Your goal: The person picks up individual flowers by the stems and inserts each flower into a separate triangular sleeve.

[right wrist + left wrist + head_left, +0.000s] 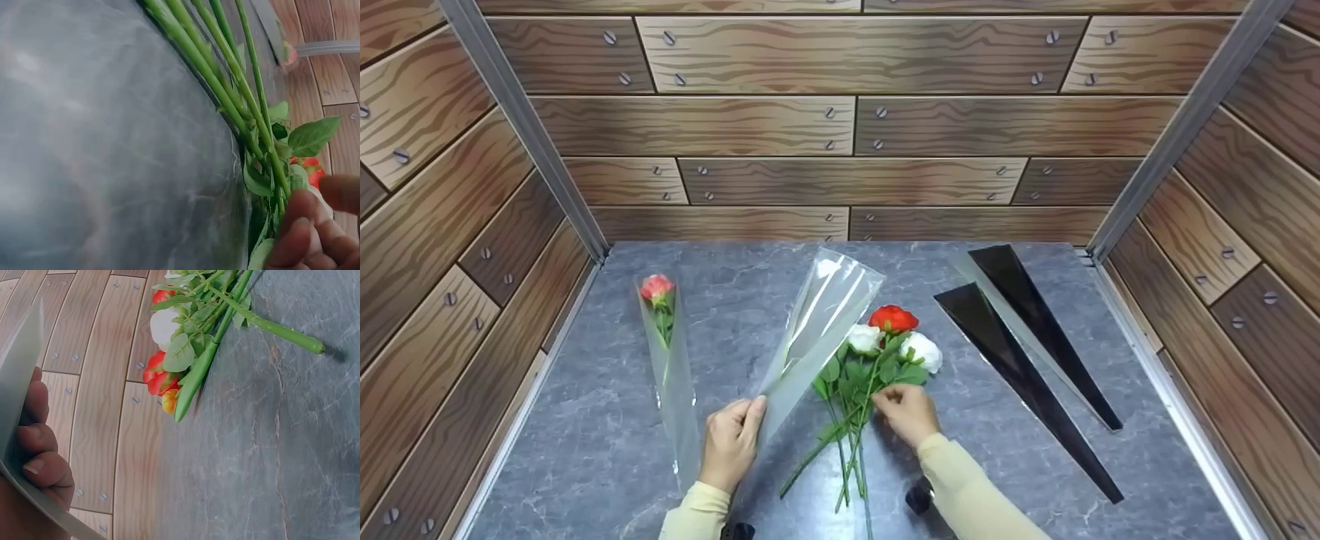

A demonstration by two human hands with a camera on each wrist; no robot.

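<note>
My left hand (729,442) grips the narrow lower part of a clear, frosted flower sleeve (829,300), thumb on top. The sleeve's wide mouth points away from me; its pale edge (19,377) shows beside the curled fingers in the left wrist view. To its right lies a loose bunch with a red flower (893,319), white flowers (921,352), green leaves and crossing stems (847,461). My right hand (907,412) is at the bunch below the flower heads, its fingertips pinching a green stem (247,95). The hand hides part of that stem.
On the left lies a pink flower (657,287) inside a clear sleeve (679,420). Two long black tapered sleeves (1020,375) with clear parts lie at the right. Wood-patterned walls (847,127) enclose the grey marbled tabletop (585,420) at the back and sides.
</note>
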